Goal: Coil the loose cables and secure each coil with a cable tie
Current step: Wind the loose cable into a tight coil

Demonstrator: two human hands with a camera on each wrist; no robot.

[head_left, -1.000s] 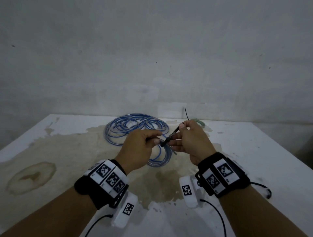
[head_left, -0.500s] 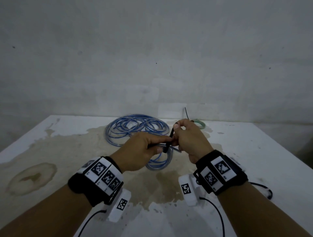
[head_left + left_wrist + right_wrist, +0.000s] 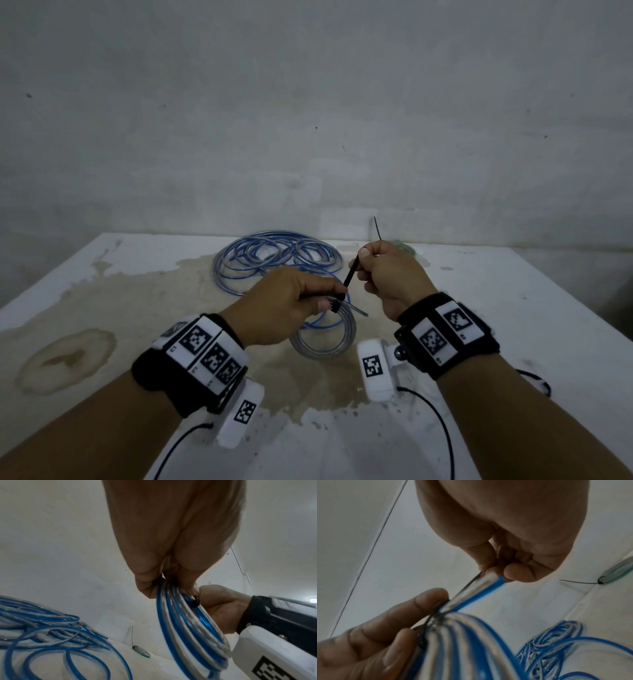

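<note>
Coil [image 3: 329,337] partly hidden by left hand [image 3: 281,308] gripping it.

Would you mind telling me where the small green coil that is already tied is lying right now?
In the head view the green coil lies at the table's far edge by the wall, just beyond the right hand and right of the loose blue cables.

Stained white table [image 3: 102,291], brown ring stain [image 3: 65,359] at left, plain grey wall [image 3: 308,120] behind
</note>
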